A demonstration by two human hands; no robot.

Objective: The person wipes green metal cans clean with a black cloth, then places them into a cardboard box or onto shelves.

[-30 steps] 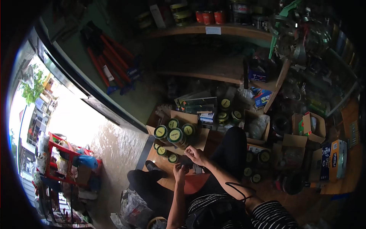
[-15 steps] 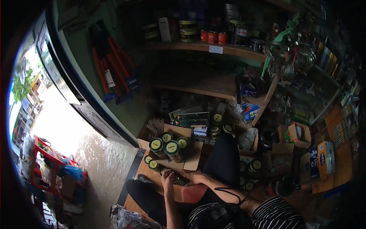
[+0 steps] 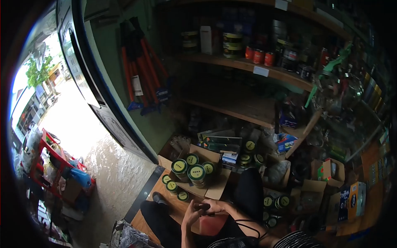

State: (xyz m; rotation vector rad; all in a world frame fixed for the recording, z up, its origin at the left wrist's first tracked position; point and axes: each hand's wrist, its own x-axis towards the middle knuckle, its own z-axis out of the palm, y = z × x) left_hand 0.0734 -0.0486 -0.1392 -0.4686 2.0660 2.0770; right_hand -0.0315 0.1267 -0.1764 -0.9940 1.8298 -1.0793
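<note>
My left hand [image 3: 191, 213] and my right hand [image 3: 214, 206] are close together above my lap. The fingers of both are bent inward around a small dark thing [image 3: 202, 206], too dim and small to name. A reddish flat thing [image 3: 211, 225] lies on my lap just below my right hand. In front of my hands, an open cardboard box [image 3: 218, 184] holds several cans with dark green rims and yellow lids, including a large can [image 3: 196, 173] at the front. Smaller cans of the same look, such as this small can [image 3: 171, 186], stand on the wooden surface beside the box.
Wooden shelves [image 3: 235, 62] with cans rise at the back. Long orange-handled tools [image 3: 142, 74] hang by the open door [image 3: 78, 53] at left. More cans [image 3: 283, 201] and an open carton [image 3: 332, 171] sit at right. A red rack [image 3: 51, 151] stands on the floor outside.
The head view has shifted, so the shelves, box and hands appear further right and lower. Both hands stay together, with their fingers slightly rearranged.
</note>
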